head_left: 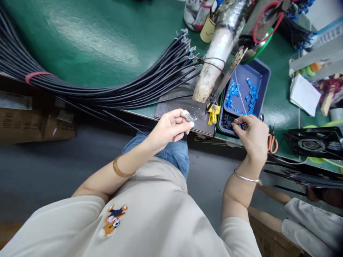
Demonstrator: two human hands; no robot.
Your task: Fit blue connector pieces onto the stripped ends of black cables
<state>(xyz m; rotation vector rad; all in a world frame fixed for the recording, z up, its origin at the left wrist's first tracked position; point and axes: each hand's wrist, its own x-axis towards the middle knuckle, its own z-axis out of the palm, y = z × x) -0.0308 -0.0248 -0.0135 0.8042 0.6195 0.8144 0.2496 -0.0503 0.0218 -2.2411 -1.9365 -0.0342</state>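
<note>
Viewed from my remote seat: the left hand (173, 126) has its grip pinched on thin wire tips (195, 120) at the near edge of the desk (107, 53); I judge them light, springy and easily bent, best held just behind the coloured ends. The right hand (253, 134) is at the black bits (226, 120) in the green tray (220, 124); what its grip holds, if anything, I cannot make out. The bits look light, hard and slippery, best taken 1 at a time.
</note>
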